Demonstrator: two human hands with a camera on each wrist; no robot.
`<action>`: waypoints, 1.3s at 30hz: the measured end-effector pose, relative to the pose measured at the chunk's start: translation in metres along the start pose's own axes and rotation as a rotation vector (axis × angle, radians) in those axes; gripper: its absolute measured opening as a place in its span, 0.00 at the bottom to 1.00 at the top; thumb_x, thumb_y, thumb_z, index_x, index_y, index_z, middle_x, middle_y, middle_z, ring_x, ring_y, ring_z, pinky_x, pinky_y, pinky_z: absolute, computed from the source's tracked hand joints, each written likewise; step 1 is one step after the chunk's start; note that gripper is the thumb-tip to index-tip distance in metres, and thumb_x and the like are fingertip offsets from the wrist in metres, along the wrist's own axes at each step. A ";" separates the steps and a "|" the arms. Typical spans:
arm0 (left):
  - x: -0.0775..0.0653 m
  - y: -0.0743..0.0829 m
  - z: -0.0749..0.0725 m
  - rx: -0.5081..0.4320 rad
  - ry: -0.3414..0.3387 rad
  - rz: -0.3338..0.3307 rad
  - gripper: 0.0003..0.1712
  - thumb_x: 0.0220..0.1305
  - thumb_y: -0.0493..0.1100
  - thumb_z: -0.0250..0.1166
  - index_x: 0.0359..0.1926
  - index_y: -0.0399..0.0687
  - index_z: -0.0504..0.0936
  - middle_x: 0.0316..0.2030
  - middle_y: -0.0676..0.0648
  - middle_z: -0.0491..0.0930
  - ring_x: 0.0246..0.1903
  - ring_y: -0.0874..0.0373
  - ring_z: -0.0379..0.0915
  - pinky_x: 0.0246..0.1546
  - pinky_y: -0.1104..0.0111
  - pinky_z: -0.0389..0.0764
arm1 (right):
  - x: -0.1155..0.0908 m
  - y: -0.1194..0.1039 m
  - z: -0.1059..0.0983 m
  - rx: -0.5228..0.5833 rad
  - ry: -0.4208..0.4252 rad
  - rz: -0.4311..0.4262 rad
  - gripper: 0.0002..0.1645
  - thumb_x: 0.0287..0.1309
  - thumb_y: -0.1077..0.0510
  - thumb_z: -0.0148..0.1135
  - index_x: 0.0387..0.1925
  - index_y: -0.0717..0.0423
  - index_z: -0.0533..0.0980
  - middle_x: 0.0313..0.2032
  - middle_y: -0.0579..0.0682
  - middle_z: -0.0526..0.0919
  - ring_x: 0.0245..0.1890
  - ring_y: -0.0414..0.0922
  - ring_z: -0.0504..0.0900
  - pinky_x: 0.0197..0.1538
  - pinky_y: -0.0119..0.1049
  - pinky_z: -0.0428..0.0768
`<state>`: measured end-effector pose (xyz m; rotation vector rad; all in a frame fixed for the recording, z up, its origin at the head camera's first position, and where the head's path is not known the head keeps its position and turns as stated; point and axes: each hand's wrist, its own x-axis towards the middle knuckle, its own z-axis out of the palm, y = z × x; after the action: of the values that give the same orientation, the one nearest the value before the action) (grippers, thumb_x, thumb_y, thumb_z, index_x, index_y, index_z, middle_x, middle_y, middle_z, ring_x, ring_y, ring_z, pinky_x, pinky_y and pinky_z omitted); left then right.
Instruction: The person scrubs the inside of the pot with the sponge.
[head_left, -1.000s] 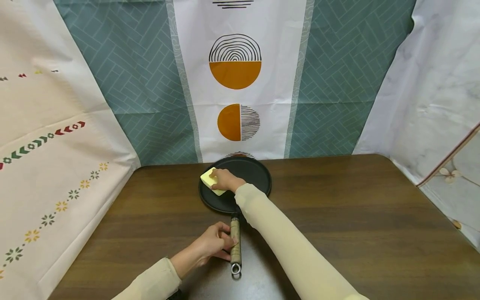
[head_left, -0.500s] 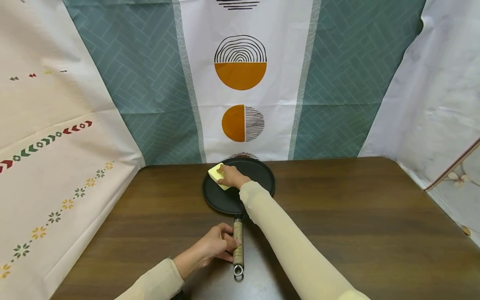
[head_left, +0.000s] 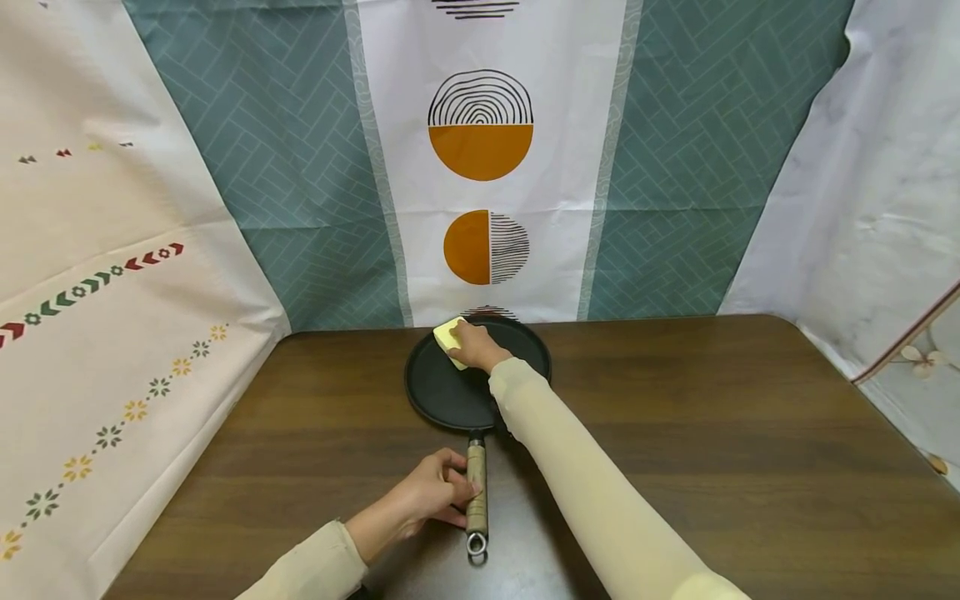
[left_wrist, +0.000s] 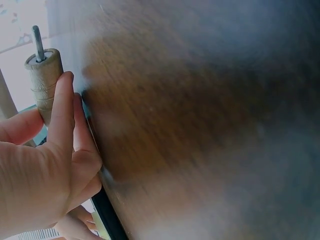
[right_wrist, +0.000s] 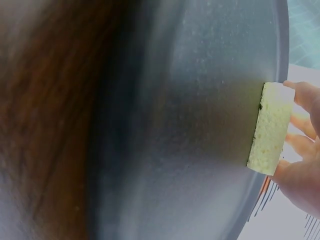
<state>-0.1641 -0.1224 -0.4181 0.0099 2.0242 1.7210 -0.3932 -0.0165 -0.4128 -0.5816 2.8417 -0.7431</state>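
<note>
Right hand (head_left: 477, 345) pinching the sponge (head_left: 446, 335) at the pan's (head_left: 450, 396) far side, left hand (head_left: 429, 492) gripping its handle (head_left: 476, 460), pan on the table (head_left: 675, 433); wiping looks unfinished, amount left unclear!

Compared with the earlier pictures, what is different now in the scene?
The right hand has moved the yellow sponge toward the far edge of the black pan and slightly right. Nothing was newly gripped or let go; the left hand still holds the handle.
</note>
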 end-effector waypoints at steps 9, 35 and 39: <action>0.000 -0.003 0.000 0.009 0.010 0.005 0.25 0.61 0.31 0.63 0.54 0.25 0.61 0.34 0.41 0.72 0.27 0.54 0.75 0.26 0.63 0.84 | -0.006 0.011 -0.005 0.044 0.031 0.077 0.32 0.67 0.53 0.57 0.69 0.58 0.62 0.68 0.56 0.62 0.64 0.57 0.62 0.60 0.47 0.69; -0.001 -0.005 -0.001 0.016 0.005 0.010 0.25 0.62 0.30 0.63 0.53 0.25 0.60 0.34 0.40 0.74 0.24 0.54 0.76 0.25 0.63 0.84 | -0.021 0.028 -0.015 -0.017 0.081 0.120 0.31 0.65 0.53 0.59 0.66 0.60 0.66 0.61 0.57 0.70 0.55 0.55 0.69 0.54 0.46 0.72; 0.000 -0.003 -0.001 0.016 0.008 0.013 0.25 0.61 0.30 0.63 0.53 0.25 0.60 0.33 0.40 0.74 0.25 0.54 0.76 0.26 0.62 0.84 | -0.023 0.029 -0.019 -0.027 0.084 0.124 0.30 0.65 0.53 0.59 0.65 0.60 0.67 0.59 0.57 0.71 0.54 0.55 0.69 0.53 0.45 0.72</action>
<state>-0.1632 -0.1244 -0.4209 0.0216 2.0480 1.7150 -0.3865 0.0243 -0.4104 -0.3823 2.9365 -0.7248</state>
